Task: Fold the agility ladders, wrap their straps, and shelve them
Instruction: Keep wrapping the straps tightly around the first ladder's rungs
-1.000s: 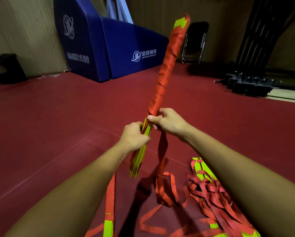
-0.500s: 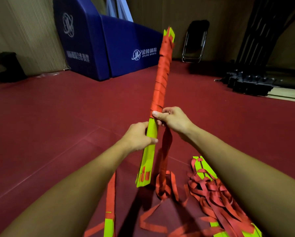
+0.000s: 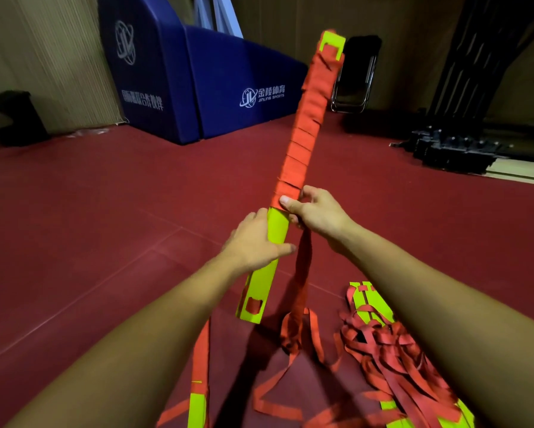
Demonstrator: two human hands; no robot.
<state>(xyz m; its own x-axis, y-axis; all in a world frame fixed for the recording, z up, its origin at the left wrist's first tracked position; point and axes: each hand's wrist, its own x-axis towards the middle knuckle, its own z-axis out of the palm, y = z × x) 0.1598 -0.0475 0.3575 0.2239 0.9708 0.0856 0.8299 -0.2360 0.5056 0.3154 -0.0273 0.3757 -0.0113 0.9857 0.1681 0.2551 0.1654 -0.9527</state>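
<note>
Right hand (image 3: 316,216) first: my thumb presses the last turn of the strap (image 3: 305,131) flat against the folded ladder (image 3: 276,227), fingers curled round behind, so it pinches strap and rungs together. My left hand (image 3: 253,242) grips the bare yellow part just below, thumb across the front. I'm holding the ladder up in front of me, tilted away to the right. It is wrapped in red from near its top end down to my right thumb, and the lower part is bare. The loose tail (image 3: 301,282) drops from under my right hand to the floor (image 3: 105,227), where it lies in loops close to the second ladder (image 3: 383,344), a tangled heap on my right.

What worries me is that thumb. If it lifts before the next turn is pulled tight, I reckon the last few turns will slacken and slide, since only that pinch seems to hold them. The tail could also snag in its own loops, or catch the heap's straps and drag it along. The rungs look merely stacked, so a slack left grip might let them fan out at the bottom end. The turns show slits and slanted edges, so an uneven pull could bunch the strap or leave bare patches.
</note>
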